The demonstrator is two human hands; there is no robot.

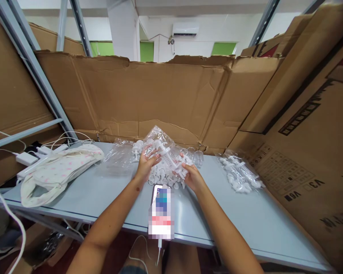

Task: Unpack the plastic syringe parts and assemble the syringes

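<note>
Both hands are over a pile of small white plastic parts near the middle of the grey table. My right hand has its fingers closed round the lower right end of a clear, ribbed plastic piece with white ends, which lies tilted between the hands. At the upper left of that piece is my left hand, its fingers spread and partly curled; nothing is clearly gripped in it. Clear plastic bags lie behind and around the pile.
A phone with a cable lies at the front edge of the table. To the left are a white cloth bag and power strips. A bag of white parts sits right. Cardboard walls the back.
</note>
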